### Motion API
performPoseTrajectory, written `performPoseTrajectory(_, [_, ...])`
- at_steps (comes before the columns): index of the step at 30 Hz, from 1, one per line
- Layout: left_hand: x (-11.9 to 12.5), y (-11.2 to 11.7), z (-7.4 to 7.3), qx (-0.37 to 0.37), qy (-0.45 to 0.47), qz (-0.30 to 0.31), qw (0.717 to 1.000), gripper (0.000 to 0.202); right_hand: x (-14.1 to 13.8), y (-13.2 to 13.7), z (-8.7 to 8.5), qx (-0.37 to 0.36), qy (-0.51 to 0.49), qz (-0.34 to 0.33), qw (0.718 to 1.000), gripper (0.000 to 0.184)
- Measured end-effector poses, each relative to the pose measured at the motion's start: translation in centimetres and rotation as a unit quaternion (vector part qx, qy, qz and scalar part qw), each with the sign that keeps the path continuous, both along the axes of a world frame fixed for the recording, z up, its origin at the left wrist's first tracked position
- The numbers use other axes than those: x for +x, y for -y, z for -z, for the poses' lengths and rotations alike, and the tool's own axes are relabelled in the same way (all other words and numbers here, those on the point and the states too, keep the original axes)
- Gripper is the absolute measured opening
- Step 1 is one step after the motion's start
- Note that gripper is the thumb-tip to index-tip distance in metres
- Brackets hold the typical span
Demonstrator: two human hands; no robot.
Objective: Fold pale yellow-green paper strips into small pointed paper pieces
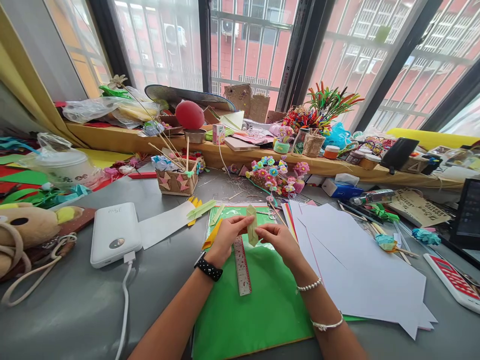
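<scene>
A folded pale green paper piece (251, 231) stands upright between my hands, above a green sheet (255, 310) in the middle of the desk. My left hand (227, 239) pinches it at the left edge with thumb and fingers. At its lower right edge, the fingertips of my right hand (279, 241) are closed on the paper. Under my hands lies a ruler (242, 267) with a red-marked edge. Left of my left hand are a folded yellow paper piece (212, 235) and light green folded strips (202, 209). Scissors (270, 215) lie partly hidden behind the right hand.
A white power bank (116, 232) with a cable sits to the left, beside a plush toy (28, 230). White paper sheets (360, 270) spread on the right, near a calculator (455, 282). Behind stand a stick-filled box (177, 179) and crocheted-looking flowers (273, 174).
</scene>
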State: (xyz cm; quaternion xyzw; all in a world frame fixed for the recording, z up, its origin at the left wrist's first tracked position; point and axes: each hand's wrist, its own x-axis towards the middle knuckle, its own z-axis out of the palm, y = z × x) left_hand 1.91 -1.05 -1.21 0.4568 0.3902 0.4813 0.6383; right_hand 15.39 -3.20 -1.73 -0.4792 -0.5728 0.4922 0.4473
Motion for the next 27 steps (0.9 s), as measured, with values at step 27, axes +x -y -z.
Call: performPoseTrajectory(27, [-0.13, -0.45, 0.49, -0.005, 0.093, -0.092, 0.991, 0.023, -0.92, 0.35, 0.27, 0.013, 0.001, -0.001, 1.0, 0.026])
